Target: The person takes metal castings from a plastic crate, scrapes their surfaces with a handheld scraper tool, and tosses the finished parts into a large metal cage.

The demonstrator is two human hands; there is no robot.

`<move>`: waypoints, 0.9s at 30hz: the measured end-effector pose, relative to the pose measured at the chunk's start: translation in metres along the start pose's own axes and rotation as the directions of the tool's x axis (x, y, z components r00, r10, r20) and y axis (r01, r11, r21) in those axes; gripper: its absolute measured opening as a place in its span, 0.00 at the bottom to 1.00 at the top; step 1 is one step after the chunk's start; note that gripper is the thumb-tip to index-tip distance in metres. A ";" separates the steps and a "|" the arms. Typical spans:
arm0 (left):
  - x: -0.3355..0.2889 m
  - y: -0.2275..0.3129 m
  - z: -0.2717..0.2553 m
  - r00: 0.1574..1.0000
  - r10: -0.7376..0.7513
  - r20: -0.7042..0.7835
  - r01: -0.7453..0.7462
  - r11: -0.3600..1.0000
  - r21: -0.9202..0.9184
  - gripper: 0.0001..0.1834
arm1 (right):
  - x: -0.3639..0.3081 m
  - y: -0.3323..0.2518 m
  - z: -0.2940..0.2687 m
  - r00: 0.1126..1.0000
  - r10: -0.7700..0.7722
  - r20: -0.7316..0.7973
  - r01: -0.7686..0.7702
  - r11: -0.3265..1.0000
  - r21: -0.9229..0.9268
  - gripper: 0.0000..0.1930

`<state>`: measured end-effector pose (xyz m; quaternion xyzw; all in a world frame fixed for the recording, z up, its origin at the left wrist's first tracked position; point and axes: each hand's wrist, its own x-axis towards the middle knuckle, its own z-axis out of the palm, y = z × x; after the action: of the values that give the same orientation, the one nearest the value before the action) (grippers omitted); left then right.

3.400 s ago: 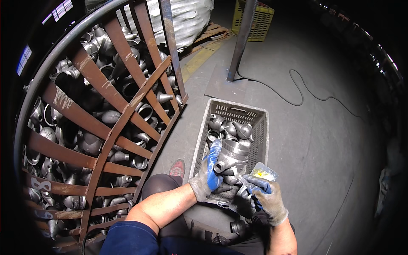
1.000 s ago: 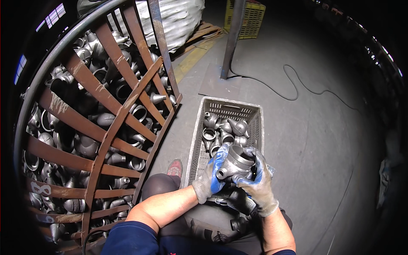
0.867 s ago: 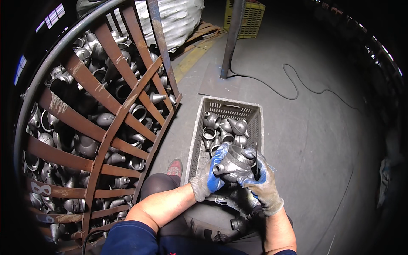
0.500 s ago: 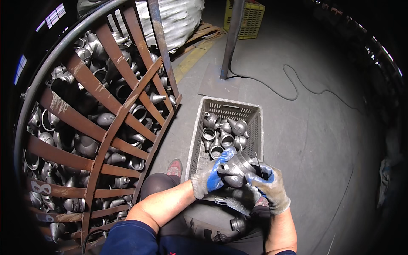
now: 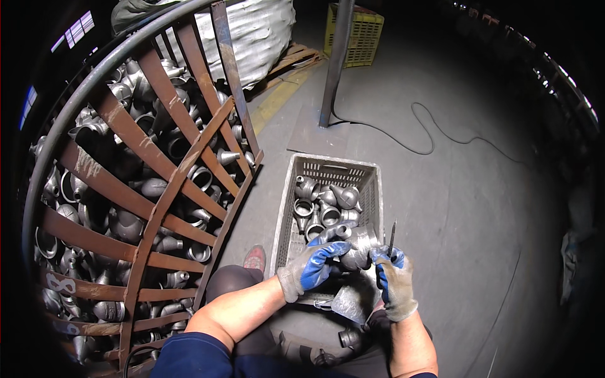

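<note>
Rust-brown bars [image 5: 148, 246] of a curved cage stand well to the left of the left hand, with a heap of grey metal parts [image 5: 129, 223] behind them. Farther ahead of that hand, a bulky white sack [image 5: 255, 38] sits beside a wooden pallet [image 5: 295, 58]. The gloved left hand [image 5: 315, 268] is closed on a metal casting [image 5: 360, 249], which is held above the near part of a grey slotted crate [image 5: 275, 252]. More castings [image 5: 345, 197] lie in the crate, beyond both hands. Straight ahead of the hands, an upright post [image 5: 336, 69] rises from a flat plate [image 5: 309, 137], a yellow crate [image 5: 365, 38] behind it. At the casting's right side, the gloved right hand [image 5: 395, 280] grips a thin dark tool [image 5: 392, 236], apparently a blade or file. Beyond it, a black cable [image 5: 403, 147] snakes over the smooth grey floor [image 5: 460, 208], which fades into darkness to the right.
</note>
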<state>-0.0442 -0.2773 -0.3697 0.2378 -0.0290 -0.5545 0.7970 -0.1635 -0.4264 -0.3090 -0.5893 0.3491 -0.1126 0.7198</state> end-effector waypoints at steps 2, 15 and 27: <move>0.004 -0.008 -0.007 0.993 0.079 -0.091 -0.056 0.971 0.234 0.27 | 0.000 0.002 0.005 0.999 0.009 -0.047 -0.011 0.999 -0.050 0.02; -0.007 0.004 0.024 0.991 0.119 -0.055 -0.087 0.912 0.401 0.38 | 0.004 0.015 0.002 0.999 -0.038 -0.021 0.037 0.998 -0.051 0.03; 0.003 0.014 0.020 0.951 0.260 0.170 -0.291 0.559 0.776 0.36 | 0.002 0.004 -0.002 1.000 -0.004 -0.009 0.004 0.999 0.042 0.03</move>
<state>-0.0372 -0.2837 -0.3472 0.5484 -0.3224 -0.3565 0.6843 -0.1641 -0.4284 -0.3136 -0.5741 0.3486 -0.1241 0.7304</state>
